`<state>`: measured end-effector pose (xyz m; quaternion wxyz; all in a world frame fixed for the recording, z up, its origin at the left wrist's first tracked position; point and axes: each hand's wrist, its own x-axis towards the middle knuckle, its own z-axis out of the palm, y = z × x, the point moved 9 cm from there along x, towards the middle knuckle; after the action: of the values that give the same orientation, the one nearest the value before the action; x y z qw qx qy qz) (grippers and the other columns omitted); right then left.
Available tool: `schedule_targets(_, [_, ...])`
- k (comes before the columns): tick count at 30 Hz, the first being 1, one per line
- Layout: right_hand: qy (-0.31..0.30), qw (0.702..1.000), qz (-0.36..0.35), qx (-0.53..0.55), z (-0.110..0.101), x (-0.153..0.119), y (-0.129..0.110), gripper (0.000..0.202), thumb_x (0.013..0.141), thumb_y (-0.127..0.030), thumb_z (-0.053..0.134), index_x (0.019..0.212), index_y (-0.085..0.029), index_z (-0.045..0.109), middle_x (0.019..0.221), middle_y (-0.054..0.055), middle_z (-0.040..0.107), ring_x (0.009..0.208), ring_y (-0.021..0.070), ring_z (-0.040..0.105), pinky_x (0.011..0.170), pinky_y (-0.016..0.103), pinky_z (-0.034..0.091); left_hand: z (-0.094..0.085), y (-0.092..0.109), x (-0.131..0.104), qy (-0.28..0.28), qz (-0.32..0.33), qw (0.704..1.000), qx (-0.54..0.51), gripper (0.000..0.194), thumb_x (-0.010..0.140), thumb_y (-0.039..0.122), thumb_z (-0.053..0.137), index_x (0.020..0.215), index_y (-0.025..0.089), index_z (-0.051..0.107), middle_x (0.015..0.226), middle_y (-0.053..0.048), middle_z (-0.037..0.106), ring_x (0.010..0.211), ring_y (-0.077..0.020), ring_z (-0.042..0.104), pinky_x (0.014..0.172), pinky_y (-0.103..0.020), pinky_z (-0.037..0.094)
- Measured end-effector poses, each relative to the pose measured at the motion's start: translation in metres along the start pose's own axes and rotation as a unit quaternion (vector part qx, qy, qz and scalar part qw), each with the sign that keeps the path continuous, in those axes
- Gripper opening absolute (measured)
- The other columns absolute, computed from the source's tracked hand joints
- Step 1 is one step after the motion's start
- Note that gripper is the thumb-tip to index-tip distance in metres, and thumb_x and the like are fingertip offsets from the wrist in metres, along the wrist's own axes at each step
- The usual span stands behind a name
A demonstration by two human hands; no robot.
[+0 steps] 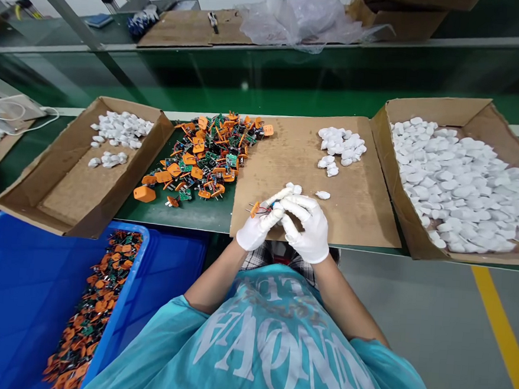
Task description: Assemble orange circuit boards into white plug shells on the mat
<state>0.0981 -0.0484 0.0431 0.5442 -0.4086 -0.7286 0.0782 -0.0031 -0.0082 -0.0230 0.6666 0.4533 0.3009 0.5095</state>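
My left hand (260, 223), in a white glove, is closed around an orange plug piece (254, 209) with prongs and thin wires, over the cardboard sheet's front edge. My gloved right hand (307, 227) meets it, fingertips pinched at the wired end; what they grip there is hidden. Just beyond the fingers lie white pieces (294, 188), and a single white piece (323, 195) rests to the right. Farther back on the cardboard sheet (284, 155) is a small heap of white pieces (342, 143). A pile of orange plugs with green circuit boards (209, 152) spreads to the left.
An open carton (57, 222) with some white pieces stands at the left, a fuller carton (421, 229) at the right. Below left is a blue bin (139, 263) holding more orange plugs. Clear plastic (299, 13) and pliers (213, 22) lie beyond the green bench.
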Motion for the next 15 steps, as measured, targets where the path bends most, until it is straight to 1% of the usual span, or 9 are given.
schedule_targets(2, [-0.024,1.000,0.006,0.005,0.004,0.001,-0.001,0.025,0.090,-0.021,0.055,0.113,-0.025,0.062,0.108,0.007,0.066,0.100,0.0206,0.065,0.089,0.036,0.056,-0.001,0.001,0.000,0.018,0.002,1.000,0.019,0.056,0.073,0.055,0.070,0.117,0.020,0.065,0.125,-0.009,0.064,0.125,-0.0276,0.053,0.110,-0.038,0.037])
schedule_targets(4, [-0.045,0.999,0.022,0.017,0.006,0.001,0.000,0.026,0.090,-0.022,0.055,0.115,-0.025,0.061,0.110,0.007,0.066,0.102,0.0204,0.065,0.089,0.036,0.056,-0.002,0.002,0.001,0.028,0.002,0.999,0.032,0.061,0.071,0.057,0.071,0.118,0.020,0.065,0.128,-0.010,0.063,0.128,-0.0290,0.050,0.112,-0.039,0.036])
schedule_targets(6, [-0.064,0.997,0.035,0.007,0.006,0.001,0.003,0.027,0.090,-0.024,0.054,0.117,-0.026,0.060,0.111,0.007,0.066,0.103,0.0210,0.065,0.089,0.036,0.055,-0.001,0.003,0.002,0.026,0.007,0.999,0.043,0.061,0.070,0.059,0.070,0.116,0.020,0.066,0.126,-0.011,0.064,0.126,-0.0288,0.053,0.110,-0.039,0.038])
schedule_targets(8, [-0.088,0.996,0.030,-0.016,0.007,0.001,0.004,0.028,0.091,-0.026,0.053,0.118,-0.026,0.061,0.108,0.007,0.066,0.101,0.0221,0.064,0.088,0.038,0.055,0.000,0.004,0.004,0.016,0.012,0.998,0.060,0.057,0.071,0.061,0.068,0.109,0.019,0.069,0.117,-0.010,0.068,0.117,-0.0267,0.059,0.106,-0.037,0.042])
schedule_targets(10, [-0.107,0.994,0.013,-0.029,0.007,0.002,0.004,0.028,0.090,-0.028,0.054,0.116,-0.027,0.062,0.104,0.007,0.065,0.099,0.0226,0.064,0.087,0.040,0.055,0.000,0.001,0.004,0.006,-0.003,0.996,0.086,0.051,0.071,0.063,0.066,0.092,0.017,0.071,0.094,-0.008,0.072,0.094,-0.0221,0.066,0.091,-0.034,0.050])
schedule_targets(11, [-0.105,0.994,0.008,-0.030,0.005,0.003,0.005,0.028,0.089,-0.029,0.055,0.116,-0.027,0.062,0.103,0.007,0.065,0.099,0.0231,0.064,0.087,0.042,0.054,-0.001,-0.002,0.004,0.006,-0.019,0.995,0.098,0.050,0.071,0.065,0.065,0.081,0.016,0.070,0.078,-0.005,0.070,0.077,-0.0184,0.065,0.078,-0.031,0.052])
schedule_targets(12, [-0.099,0.995,0.007,-0.032,0.002,0.004,0.007,0.029,0.088,-0.032,0.057,0.116,-0.027,0.062,0.105,0.007,0.064,0.100,0.0241,0.063,0.089,0.043,0.053,-0.003,-0.006,0.003,0.009,-0.040,0.993,0.107,0.051,0.069,0.067,0.065,0.070,0.016,0.066,0.064,-0.002,0.064,0.062,-0.0145,0.059,0.065,-0.028,0.050])
schedule_targets(13, [-0.094,0.995,0.006,-0.031,0.001,0.006,0.008,0.031,0.086,-0.034,0.060,0.116,-0.027,0.062,0.108,0.008,0.063,0.103,0.0253,0.062,0.091,0.045,0.052,-0.005,-0.010,0.002,0.015,-0.063,0.991,0.113,0.054,0.067,0.070,0.064,0.061,0.016,0.061,0.053,0.000,0.057,0.051,-0.0110,0.051,0.053,-0.026,0.045])
schedule_targets(15, [-0.107,0.994,-0.003,-0.013,0.004,0.007,0.009,0.036,0.084,-0.039,0.064,0.117,-0.026,0.062,0.113,0.009,0.063,0.107,0.0267,0.061,0.094,0.047,0.050,-0.007,-0.015,0.000,0.019,-0.099,0.988,0.116,0.061,0.062,0.075,0.064,0.053,0.016,0.052,0.044,0.004,0.044,0.042,-0.0065,0.037,0.042,-0.023,0.031])
